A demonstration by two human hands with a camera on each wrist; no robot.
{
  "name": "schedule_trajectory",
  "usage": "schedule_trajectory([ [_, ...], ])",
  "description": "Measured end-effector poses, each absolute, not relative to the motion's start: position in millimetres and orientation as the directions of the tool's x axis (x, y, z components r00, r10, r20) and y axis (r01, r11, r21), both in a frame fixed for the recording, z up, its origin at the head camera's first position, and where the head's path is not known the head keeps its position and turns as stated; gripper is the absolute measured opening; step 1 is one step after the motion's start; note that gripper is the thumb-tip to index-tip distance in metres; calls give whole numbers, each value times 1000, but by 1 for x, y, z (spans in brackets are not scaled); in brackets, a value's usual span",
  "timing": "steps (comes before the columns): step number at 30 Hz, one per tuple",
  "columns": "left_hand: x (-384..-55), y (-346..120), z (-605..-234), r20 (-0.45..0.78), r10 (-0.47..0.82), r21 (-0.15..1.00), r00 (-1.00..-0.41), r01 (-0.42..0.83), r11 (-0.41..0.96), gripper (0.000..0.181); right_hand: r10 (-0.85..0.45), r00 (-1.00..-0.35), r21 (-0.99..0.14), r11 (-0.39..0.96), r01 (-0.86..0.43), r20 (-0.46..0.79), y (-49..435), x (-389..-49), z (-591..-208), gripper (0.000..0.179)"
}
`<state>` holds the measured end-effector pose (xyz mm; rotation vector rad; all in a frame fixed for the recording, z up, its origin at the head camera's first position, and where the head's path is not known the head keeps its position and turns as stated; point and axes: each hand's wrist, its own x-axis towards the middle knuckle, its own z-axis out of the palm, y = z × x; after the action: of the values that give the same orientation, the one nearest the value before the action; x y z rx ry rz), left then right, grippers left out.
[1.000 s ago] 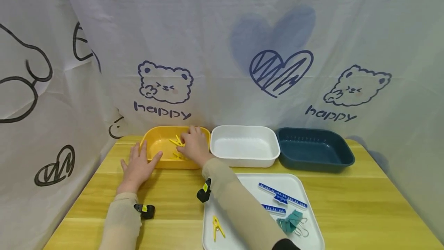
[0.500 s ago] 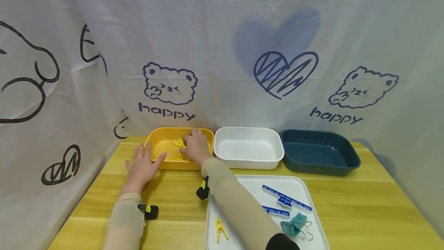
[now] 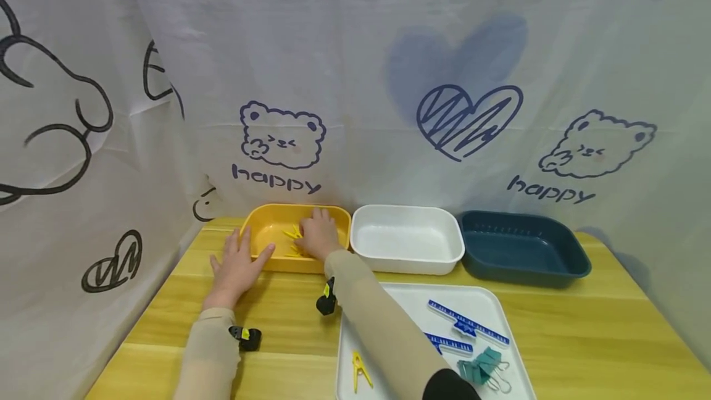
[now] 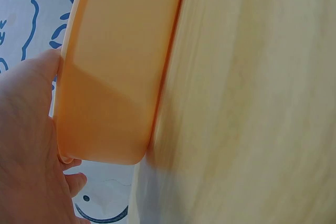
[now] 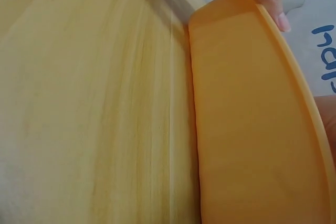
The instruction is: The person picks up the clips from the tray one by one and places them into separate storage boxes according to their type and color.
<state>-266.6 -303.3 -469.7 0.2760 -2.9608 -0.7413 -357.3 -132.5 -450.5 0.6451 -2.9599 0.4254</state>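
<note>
A yellow bin (image 3: 302,265) stands at the back left of the table. My left hand (image 3: 236,269) rests on its front left corner, thumb over the front rim and fingers spread along the left side. My right hand (image 3: 320,236) reaches inside the bin and pinches a yellow clothespin (image 3: 292,233); its fingertips are partly hidden. Another yellow clothespin (image 3: 294,252) lies below on the bin floor. In the left wrist view, the left thumb (image 4: 42,69) lies at the bin's rim. The right wrist view shows mostly the bin's outer wall (image 5: 252,119).
A white bin (image 3: 407,264) and a dark blue bin (image 3: 522,273) stand right of the yellow one. In front, a white tray (image 3: 405,292) holds a yellow clothespin (image 3: 361,370), blue ruler-marked clips (image 3: 469,323) and teal binder clips (image 3: 482,366). My right forearm crosses the tray.
The head view has shifted, so everything sits further right in it. The right hand has lowered the clothespin slightly within the yellow bin. The left hand stays at the corner.
</note>
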Motion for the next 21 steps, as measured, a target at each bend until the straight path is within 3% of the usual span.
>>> schedule_trajectory([
  [21,-264,-302,-466,16,-195,483,-981,-163,860,96,-413,-908,-157,894,-420,76,-141,-369,-462,28],
])
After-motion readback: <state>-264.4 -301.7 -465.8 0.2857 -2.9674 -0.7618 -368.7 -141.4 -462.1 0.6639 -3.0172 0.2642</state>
